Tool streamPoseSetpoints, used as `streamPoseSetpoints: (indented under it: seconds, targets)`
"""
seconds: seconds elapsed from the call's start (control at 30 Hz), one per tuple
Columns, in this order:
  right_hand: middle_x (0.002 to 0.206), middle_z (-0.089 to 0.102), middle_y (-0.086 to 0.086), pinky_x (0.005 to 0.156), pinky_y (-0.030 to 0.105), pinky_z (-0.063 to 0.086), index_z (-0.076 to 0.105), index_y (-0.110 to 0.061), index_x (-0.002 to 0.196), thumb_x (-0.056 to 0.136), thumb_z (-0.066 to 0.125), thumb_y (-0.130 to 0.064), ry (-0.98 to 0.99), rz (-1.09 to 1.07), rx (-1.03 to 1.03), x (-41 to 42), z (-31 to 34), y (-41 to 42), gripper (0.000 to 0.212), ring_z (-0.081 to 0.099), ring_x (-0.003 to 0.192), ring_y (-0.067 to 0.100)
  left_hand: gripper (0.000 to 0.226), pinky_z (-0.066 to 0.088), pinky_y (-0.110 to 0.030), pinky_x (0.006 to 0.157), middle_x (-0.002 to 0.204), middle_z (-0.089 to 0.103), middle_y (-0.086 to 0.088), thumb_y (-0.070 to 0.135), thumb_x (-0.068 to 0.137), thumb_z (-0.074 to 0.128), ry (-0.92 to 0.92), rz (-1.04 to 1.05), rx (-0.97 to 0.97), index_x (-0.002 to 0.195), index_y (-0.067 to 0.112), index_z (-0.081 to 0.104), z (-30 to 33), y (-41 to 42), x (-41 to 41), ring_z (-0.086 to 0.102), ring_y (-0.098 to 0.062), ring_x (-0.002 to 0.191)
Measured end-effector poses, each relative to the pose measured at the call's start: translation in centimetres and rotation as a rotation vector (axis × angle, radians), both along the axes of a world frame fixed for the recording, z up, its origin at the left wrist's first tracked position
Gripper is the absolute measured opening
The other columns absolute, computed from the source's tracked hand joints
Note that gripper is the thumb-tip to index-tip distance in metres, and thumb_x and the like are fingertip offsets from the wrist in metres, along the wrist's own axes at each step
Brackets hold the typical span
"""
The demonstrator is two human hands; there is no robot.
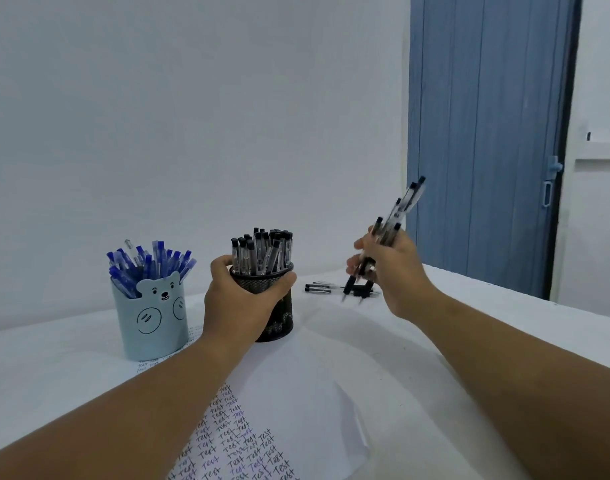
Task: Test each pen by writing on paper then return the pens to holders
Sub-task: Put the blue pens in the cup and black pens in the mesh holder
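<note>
My left hand grips the black mesh holder, which stands on the table packed with several black pens. To its right, my right hand holds a bundle of black pens in the air, tips pointing down and caps up. A few more black pens lie on the table behind that hand. A light blue bear-face holder full of blue pens stands at the left. Paper covered with handwritten "Test" words lies near me.
The table is covered with a white cloth. A plain white wall rises behind it, and a blue door stands at the back right. A second written sheet peeks out behind the bear holder.
</note>
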State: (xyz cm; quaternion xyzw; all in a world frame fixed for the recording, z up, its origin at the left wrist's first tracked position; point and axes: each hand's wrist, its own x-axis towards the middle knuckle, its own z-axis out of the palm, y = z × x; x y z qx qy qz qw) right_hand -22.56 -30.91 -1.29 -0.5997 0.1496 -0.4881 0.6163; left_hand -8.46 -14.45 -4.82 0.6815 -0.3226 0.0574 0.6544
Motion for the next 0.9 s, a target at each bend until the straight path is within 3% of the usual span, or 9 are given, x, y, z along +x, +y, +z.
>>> streamPoseSetpoints:
  seconds: [0.13, 0.23, 0.37, 0.47, 0.53, 0.63, 0.8, 0.9]
  targets:
    - [0.073, 0.058, 0.008, 0.072, 0.042, 0.049, 0.047, -0.013, 0.099, 0.094, 0.060, -0.005, 0.178, -0.043, -0.110, 0.9, -2.1, 0.1, 0.016, 0.065, 0.060, 0.022, 0.077, 0.044, -0.027, 0.089, 0.113, 0.060, 0.010, 0.048, 0.065, 0.090, -0.005, -0.002, 0.005, 0.121, 0.032, 0.040, -0.1, 0.0, 0.1, 0.059, -0.014, 0.105]
    - [0.060, 0.062, 0.004, 0.072, 0.041, 0.052, 0.052, -0.016, 0.100, 0.094, 0.067, -0.026, 0.193, -0.119, -0.181, 1.4, -2.2, 0.3, 0.019, 0.068, 0.061, 0.022, 0.081, 0.047, -0.030, 0.093, 0.118, 0.061, 0.008, 0.051, 0.064, 0.089, -0.016, 0.006, 0.008, 0.125, 0.030, 0.041, -0.2, -0.1, 0.2, 0.060, -0.016, 0.108]
    - [0.077, 0.071, 0.015, 0.068, 0.036, 0.056, 0.064, -0.005, 0.095, 0.088, 0.076, -0.037, 0.181, -0.191, -0.210, 1.8, -2.1, 0.5, 0.035, 0.068, 0.061, 0.012, 0.082, 0.046, -0.029, 0.091, 0.117, 0.062, 0.008, 0.051, 0.063, 0.089, -0.022, 0.011, 0.010, 0.127, 0.029, 0.042, -0.2, -0.2, 0.2, 0.060, -0.015, 0.108]
    - [0.086, 0.068, 0.011, 0.069, 0.034, 0.062, 0.056, -0.016, 0.115, 0.082, 0.083, -0.029, 0.091, -0.138, -0.194, 1.8, -2.1, 0.7, 0.044, 0.070, 0.066, 0.017, 0.086, 0.045, -0.027, 0.091, 0.118, 0.062, 0.008, 0.051, 0.062, 0.090, -0.023, 0.008, 0.011, 0.130, 0.028, 0.042, -0.1, -0.1, 0.1, 0.060, -0.014, 0.108]
    - [0.085, 0.067, 0.007, 0.073, 0.034, 0.061, 0.051, -0.024, 0.118, 0.080, 0.084, -0.024, 0.066, -0.142, -0.199, 2.0, -2.1, 0.6, 0.051, 0.070, 0.066, 0.019, 0.091, 0.046, -0.029, 0.094, 0.119, 0.062, 0.008, 0.053, 0.060, 0.091, -0.026, 0.003, 0.015, 0.132, 0.027, 0.042, -0.1, -0.1, 0.0, 0.060, -0.013, 0.110]
    - [0.079, 0.068, 0.003, 0.077, 0.036, 0.061, 0.056, -0.023, 0.110, 0.082, 0.082, -0.021, 0.014, -0.174, -0.198, 2.1, -2.1, 0.5, 0.038, 0.071, 0.067, 0.022, 0.093, 0.048, -0.031, 0.097, 0.121, 0.063, 0.008, 0.055, 0.058, 0.091, -0.032, -0.006, 0.022, 0.133, 0.028, 0.042, -0.1, -0.1, -0.2, 0.060, -0.013, 0.111]
    - [0.073, 0.060, 0.009, 0.054, 0.028, 0.053, 0.060, -0.017, 0.104, 0.087, 0.077, -0.031, 0.043, -0.215, -0.229, 1.9, -1.5, 0.4, 0.028, 0.057, 0.052, 0.019, 0.091, 0.048, -0.030, 0.095, 0.119, 0.064, 0.009, 0.054, 0.059, 0.091, -0.039, -0.031, 0.010, 0.132, 0.028, 0.043, -0.1, 0.0, -0.5, 0.061, -0.012, 0.110]
    - [0.071, 0.049, 0.001, 0.054, 0.031, 0.049, 0.058, -0.022, 0.097, 0.087, 0.076, -0.040, 0.042, -0.168, -0.204, 2.0, -1.4, 0.3, 0.028, 0.046, 0.058, 0.021, 0.090, 0.046, -0.027, 0.093, 0.114, 0.064, 0.014, 0.052, 0.059, 0.090, -0.051, -0.093, 0.012, 0.133, 0.027, 0.045, 0.1, 0.1, -1.1, 0.062, -0.008, 0.107]
